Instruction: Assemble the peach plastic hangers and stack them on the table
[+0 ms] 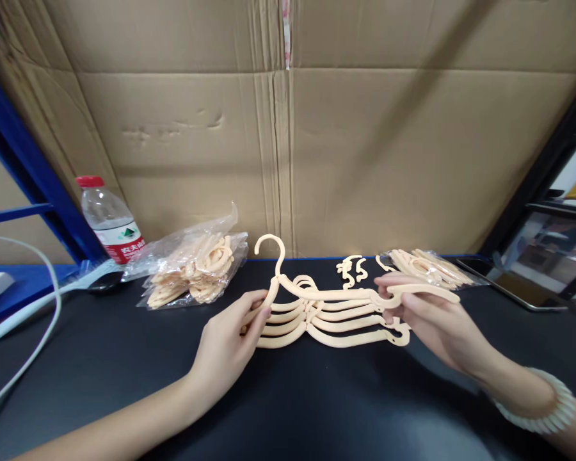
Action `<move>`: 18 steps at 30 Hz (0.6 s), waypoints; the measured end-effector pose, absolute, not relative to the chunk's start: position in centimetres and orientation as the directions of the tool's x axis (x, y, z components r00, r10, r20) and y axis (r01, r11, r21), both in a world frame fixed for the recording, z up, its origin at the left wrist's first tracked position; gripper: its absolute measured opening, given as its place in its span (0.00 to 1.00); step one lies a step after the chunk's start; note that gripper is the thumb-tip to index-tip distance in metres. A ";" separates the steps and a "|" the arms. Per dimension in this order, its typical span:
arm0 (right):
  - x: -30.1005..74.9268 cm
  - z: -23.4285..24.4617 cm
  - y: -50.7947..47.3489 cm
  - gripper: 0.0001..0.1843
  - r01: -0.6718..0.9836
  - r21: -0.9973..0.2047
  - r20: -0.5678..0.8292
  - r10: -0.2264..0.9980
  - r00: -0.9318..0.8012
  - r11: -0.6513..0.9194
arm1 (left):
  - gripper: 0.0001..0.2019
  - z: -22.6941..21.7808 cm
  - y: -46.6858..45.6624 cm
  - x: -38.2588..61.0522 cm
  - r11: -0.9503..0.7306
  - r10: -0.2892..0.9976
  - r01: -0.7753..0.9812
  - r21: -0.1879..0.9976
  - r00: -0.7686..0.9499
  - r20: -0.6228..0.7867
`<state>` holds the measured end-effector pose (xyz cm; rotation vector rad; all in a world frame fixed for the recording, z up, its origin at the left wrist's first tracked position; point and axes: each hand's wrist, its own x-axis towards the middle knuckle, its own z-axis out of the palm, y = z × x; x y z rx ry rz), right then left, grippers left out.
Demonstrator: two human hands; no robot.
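Note:
A cream plastic clothes hanger (333, 294) is held up with its hook pointing upward. My left hand (230, 336) pinches its left arm, fingers closed. At the right end, my right hand (434, 323) is closed on a curved cream hanger piece (425, 292) that meets the hanger's arm; whether the two are joined I cannot tell. Behind and below lie several similar hangers (350, 341), lined up one behind another on the black table (288, 410). Fingers of both hands partly cover the ends of these hangers.
Loose small cream hooks (361, 270) lie behind the hangers. Clear bags of cream parts stand left (194, 272) and right (429, 267). A red-capped bottle (110, 224), white cable (52, 320) and blue frame (24, 153) are left, a phone (518, 291) right. Cardboard (413, 160) rises behind.

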<state>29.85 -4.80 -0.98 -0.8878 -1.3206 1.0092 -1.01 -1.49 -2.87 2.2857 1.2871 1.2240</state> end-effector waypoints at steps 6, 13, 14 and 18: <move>33.6 0.7 -3.2 0.13 0.206 -0.951 0.201 0.967 -0.159 0.231 | 0.08 -2.9 -1.5 -1.2 -0.617 0.751 0.647 0.448 0.313 0.582; 36.3 1.5 -2.3 0.14 0.612 -0.692 0.045 0.870 -0.491 0.382 | 0.06 -2.1 -3.0 -0.9 -0.726 0.647 0.668 0.165 0.582 0.492; 36.4 1.5 -2.3 0.14 0.632 -0.672 0.007 0.856 -0.517 0.387 | 0.06 -1.9 -3.3 -0.8 -0.738 0.631 0.662 0.132 0.608 0.483; 36.2 1.7 -2.5 0.11 0.727 -0.571 -0.091 0.850 -0.519 0.383 | 0.06 -1.8 -3.6 -0.5 -0.761 0.599 0.646 0.050 0.671 0.437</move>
